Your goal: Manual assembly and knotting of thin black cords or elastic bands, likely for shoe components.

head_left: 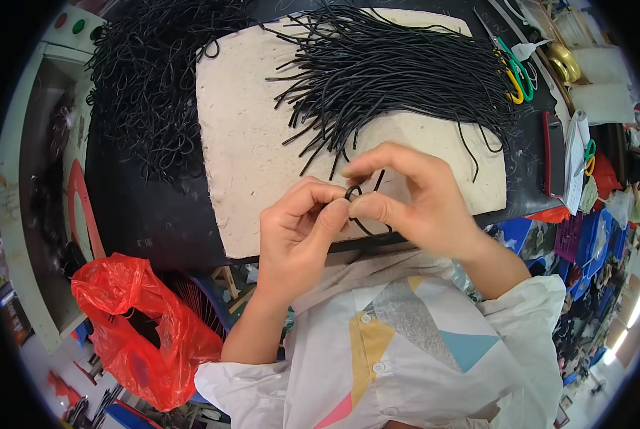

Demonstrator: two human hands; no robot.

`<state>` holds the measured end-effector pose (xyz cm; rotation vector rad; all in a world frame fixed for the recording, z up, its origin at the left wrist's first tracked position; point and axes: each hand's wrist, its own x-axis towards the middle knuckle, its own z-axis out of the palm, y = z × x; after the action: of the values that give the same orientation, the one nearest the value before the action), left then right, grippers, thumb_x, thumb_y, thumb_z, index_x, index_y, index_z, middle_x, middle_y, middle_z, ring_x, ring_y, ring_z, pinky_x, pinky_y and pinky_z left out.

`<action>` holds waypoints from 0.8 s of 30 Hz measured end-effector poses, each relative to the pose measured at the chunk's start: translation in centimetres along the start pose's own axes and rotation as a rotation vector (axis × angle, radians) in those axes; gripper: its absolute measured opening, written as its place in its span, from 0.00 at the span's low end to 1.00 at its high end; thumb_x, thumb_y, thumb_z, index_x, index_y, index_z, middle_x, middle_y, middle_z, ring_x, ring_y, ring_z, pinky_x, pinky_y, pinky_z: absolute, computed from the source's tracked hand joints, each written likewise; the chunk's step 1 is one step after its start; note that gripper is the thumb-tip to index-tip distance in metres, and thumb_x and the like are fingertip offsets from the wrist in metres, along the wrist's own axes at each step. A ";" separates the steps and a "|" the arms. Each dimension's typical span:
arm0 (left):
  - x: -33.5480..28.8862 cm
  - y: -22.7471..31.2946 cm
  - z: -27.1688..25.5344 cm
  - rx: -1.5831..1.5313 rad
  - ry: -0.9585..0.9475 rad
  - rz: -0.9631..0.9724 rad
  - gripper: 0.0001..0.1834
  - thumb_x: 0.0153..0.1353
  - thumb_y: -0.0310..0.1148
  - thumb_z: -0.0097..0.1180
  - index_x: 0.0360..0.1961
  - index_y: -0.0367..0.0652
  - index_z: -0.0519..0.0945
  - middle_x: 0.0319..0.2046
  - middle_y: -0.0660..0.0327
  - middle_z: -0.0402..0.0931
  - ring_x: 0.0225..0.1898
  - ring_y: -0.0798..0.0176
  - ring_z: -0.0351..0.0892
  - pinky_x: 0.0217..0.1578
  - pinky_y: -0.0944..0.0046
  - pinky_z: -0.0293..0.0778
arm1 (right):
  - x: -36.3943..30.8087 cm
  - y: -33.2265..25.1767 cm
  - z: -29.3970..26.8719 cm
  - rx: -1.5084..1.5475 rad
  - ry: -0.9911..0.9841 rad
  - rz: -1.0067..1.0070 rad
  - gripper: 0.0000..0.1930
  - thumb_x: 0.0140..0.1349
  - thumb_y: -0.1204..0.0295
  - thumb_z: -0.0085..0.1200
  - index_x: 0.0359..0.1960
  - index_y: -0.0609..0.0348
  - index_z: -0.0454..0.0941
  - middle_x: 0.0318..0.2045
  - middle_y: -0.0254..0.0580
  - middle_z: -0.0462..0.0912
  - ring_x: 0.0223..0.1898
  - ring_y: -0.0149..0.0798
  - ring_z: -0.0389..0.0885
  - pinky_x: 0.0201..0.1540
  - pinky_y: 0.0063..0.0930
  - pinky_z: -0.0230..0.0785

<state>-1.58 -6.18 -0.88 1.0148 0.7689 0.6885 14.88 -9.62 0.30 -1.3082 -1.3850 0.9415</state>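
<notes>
Black cord (355,193) pinched btwn L hand (298,232) & R hand (413,200), over beige board (248,143), cluttered workshop.

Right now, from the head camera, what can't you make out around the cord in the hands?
- Black cord: the loop's crossing sits behind the left hand thumb and right hand fingers, so whether a knot is closed is unclear.
- Cord's lower end: passes behind the right hand.
- Red bag: contents dark and hidden by its folds.
- Scissors: small and bent by the fisheye rim.
</notes>
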 end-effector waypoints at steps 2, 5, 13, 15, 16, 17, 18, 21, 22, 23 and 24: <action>-0.1 -0.1 0.2 -0.073 -0.016 -0.020 0.04 0.56 0.22 0.51 0.32 0.30 0.74 0.28 0.61 0.72 0.28 0.74 0.72 0.30 0.76 0.71 | -0.1 0.3 -0.3 0.483 -0.133 0.392 0.06 0.54 0.74 0.54 0.31 0.65 0.76 0.25 0.32 0.76 0.30 0.24 0.72 0.32 0.17 0.66; -0.2 0.2 0.3 -0.142 -0.018 -0.103 0.06 0.54 0.19 0.52 0.33 0.29 0.74 0.30 0.58 0.74 0.31 0.72 0.74 0.32 0.75 0.72 | -0.3 -0.3 -0.2 0.499 -0.093 0.371 0.07 0.54 0.75 0.53 0.33 0.67 0.75 0.26 0.32 0.76 0.28 0.23 0.72 0.31 0.16 0.65; -0.5 1.2 0.0 0.094 0.042 -0.031 0.07 0.49 0.16 0.55 0.31 0.28 0.76 0.27 0.57 0.76 0.27 0.71 0.76 0.30 0.76 0.73 | -0.3 -0.8 -0.7 0.437 -0.162 0.475 0.06 0.56 0.76 0.50 0.31 0.66 0.77 0.24 0.36 0.77 0.26 0.25 0.73 0.29 0.19 0.66; -0.6 1.2 -0.6 0.153 -0.049 -0.058 0.07 0.49 0.16 0.56 0.31 0.29 0.76 0.27 0.57 0.76 0.27 0.72 0.76 0.29 0.77 0.73 | -0.3 -0.6 -1.2 0.300 -0.270 0.391 0.05 0.54 0.77 0.50 0.31 0.65 0.77 0.23 0.39 0.77 0.25 0.29 0.75 0.28 0.21 0.66; -0.5 1.4 -0.6 0.164 -0.055 -0.076 0.06 0.48 0.16 0.56 0.31 0.30 0.76 0.27 0.57 0.76 0.26 0.72 0.76 0.28 0.77 0.73 | -0.3 -0.6 -1.3 0.167 -0.309 0.285 0.05 0.54 0.77 0.50 0.31 0.65 0.77 0.23 0.41 0.77 0.24 0.31 0.75 0.27 0.21 0.66; -0.5 1.6 -0.5 0.148 -0.031 -0.093 0.06 0.48 0.16 0.56 0.30 0.30 0.75 0.27 0.57 0.76 0.26 0.72 0.76 0.28 0.77 0.73 | -0.4 -0.5 -1.3 0.034 -0.347 0.178 0.05 0.53 0.78 0.50 0.31 0.65 0.77 0.22 0.42 0.77 0.23 0.33 0.76 0.26 0.22 0.66; -0.5 1.7 -0.4 0.132 -0.006 -0.111 0.06 0.48 0.16 0.56 0.30 0.30 0.75 0.27 0.57 0.76 0.26 0.72 0.76 0.28 0.77 0.73 | -0.4 -0.8 -1.5 0.011 -0.386 0.232 0.06 0.50 0.79 0.50 0.30 0.64 0.77 0.21 0.45 0.77 0.22 0.39 0.76 0.24 0.24 0.66; -0.2 1.4 -0.4 0.066 0.087 -0.100 0.06 0.49 0.17 0.56 0.30 0.30 0.74 0.27 0.57 0.76 0.27 0.72 0.76 0.29 0.77 0.73 | -0.7 -0.9 -1.1 -0.146 -0.238 0.152 0.05 0.50 0.79 0.51 0.29 0.63 0.77 0.21 0.44 0.77 0.22 0.40 0.76 0.24 0.25 0.66; -0.1 1.2 -0.4 0.041 0.122 -0.086 0.06 0.49 0.17 0.56 0.30 0.30 0.73 0.27 0.57 0.76 0.28 0.72 0.76 0.29 0.77 0.73 | -0.8 -1.0 -0.9 -0.150 -0.207 0.141 0.05 0.50 0.79 0.51 0.29 0.63 0.77 0.21 0.44 0.77 0.22 0.40 0.76 0.24 0.25 0.66; -0.2 1.2 -0.5 0.061 0.052 -0.113 0.06 0.50 0.17 0.55 0.30 0.31 0.72 0.27 0.57 0.76 0.28 0.71 0.76 0.29 0.77 0.73 | -0.9 -0.9 -0.8 -0.155 -0.176 0.129 0.05 0.50 0.79 0.51 0.29 0.63 0.77 0.21 0.44 0.77 0.22 0.40 0.76 0.24 0.26 0.66; -0.3 1.2 -0.7 0.080 -0.018 -0.140 0.06 0.51 0.18 0.55 0.31 0.31 0.71 0.27 0.56 0.76 0.28 0.71 0.76 0.30 0.77 0.73 | -1.0 -0.9 -0.7 -0.159 -0.146 0.118 0.04 0.49 0.79 0.51 0.28 0.63 0.76 0.21 0.43 0.77 0.21 0.41 0.76 0.23 0.26 0.66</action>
<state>-2.47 -5.71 0.05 1.0283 0.8484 0.5311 15.33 -10.77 1.21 -1.4774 -1.5333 1.0404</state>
